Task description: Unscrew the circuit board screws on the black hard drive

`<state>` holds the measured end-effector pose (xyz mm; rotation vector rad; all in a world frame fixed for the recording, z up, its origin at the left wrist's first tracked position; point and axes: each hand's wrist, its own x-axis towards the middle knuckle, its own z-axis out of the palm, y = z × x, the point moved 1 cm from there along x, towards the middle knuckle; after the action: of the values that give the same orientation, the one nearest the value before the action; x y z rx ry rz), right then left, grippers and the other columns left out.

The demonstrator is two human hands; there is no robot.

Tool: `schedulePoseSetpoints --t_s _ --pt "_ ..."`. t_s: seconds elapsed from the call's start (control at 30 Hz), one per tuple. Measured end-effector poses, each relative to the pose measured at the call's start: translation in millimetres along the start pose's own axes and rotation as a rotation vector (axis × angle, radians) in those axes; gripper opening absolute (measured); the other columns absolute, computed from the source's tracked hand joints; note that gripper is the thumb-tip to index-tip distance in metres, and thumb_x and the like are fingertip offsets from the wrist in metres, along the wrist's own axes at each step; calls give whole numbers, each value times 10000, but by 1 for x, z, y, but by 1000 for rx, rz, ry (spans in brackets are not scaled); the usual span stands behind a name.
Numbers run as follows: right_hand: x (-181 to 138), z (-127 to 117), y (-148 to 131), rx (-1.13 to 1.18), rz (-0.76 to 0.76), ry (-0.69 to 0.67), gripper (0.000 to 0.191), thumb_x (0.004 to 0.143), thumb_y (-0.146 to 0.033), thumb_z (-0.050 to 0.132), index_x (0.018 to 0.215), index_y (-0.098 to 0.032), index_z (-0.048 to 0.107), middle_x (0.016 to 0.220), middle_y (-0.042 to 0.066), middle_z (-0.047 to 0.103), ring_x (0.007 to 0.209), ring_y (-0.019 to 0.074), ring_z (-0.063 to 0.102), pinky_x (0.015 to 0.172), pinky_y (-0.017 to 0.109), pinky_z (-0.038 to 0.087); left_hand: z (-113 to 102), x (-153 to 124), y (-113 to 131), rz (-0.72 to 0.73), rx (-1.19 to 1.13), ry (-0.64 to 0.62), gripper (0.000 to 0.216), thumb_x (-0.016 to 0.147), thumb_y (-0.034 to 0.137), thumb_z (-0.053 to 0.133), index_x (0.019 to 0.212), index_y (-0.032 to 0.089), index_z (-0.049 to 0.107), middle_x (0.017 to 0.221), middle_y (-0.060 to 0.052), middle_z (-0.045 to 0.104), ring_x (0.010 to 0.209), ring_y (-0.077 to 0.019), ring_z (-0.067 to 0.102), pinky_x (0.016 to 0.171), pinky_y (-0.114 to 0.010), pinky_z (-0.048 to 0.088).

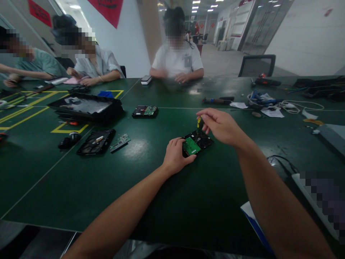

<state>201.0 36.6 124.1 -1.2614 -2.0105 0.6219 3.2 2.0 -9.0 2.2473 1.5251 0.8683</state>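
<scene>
On the green table lies a hard drive (205, 141) with its green circuit board (192, 146) facing up. My left hand (175, 155) grips the drive's left end, fingers at the far edge and thumb along the near edge. In my right hand (219, 124) is a screwdriver (199, 124) with a yellow and dark handle, held upright between the fingers. Its shaft points down at the drive, by the border of the green board. Whether the tip sits in a screw is too small to tell.
A second hard drive (145, 111), a loose circuit board (120, 143), a black casing (96, 141) and a black tray (86, 106) lie to the left. Cables (296, 105) and a screwdriver-like tool (217, 100) lie at the back right. Several people sit across the table.
</scene>
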Motion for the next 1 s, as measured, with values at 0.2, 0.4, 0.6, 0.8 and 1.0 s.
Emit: schedulePoseSetpoints --t_s 0.2,0.4,0.6,0.8,1.0 --pt "0 2 4 3 -41 59 226 969 -382 578 1121 -228 643 936 44 712 733 174 639 709 343 496 0 0 0 -5 0 -2 689 747 523 804 1300 206 542 1371 -137 577 1319 -346 507 1135 -544 423" --pt "0 3 3 -70 -47 166 213 905 -403 668 1000 -217 627 974 67 709 781 204 652 708 361 506 0 0 0 6 6 1 697 751 525 801 1303 188 542 1366 -141 579 1309 -338 510 1132 -517 431" --pt "2 7 6 43 -56 152 182 921 -395 657 1002 -241 601 988 49 708 725 186 670 661 353 523 1 0 0 -4 13 0 698 753 526 797 1308 193 538 1361 -134 579 1312 -335 506 1135 -510 429" --pt "0 5 2 -81 -81 157 196 907 -286 644 1099 -246 647 1063 60 732 781 203 688 717 379 544 0 0 1 -4 8 -2 690 750 511 805 1306 204 538 1365 -133 576 1313 -342 506 1133 -520 427" --pt "1 4 2 -146 -107 235 175 838 -241 698 1001 -213 639 1016 77 735 862 234 703 768 395 568 0 0 0 3 18 6 720 757 530 793 1324 171 532 1361 -147 578 1310 -334 500 1134 -501 427"
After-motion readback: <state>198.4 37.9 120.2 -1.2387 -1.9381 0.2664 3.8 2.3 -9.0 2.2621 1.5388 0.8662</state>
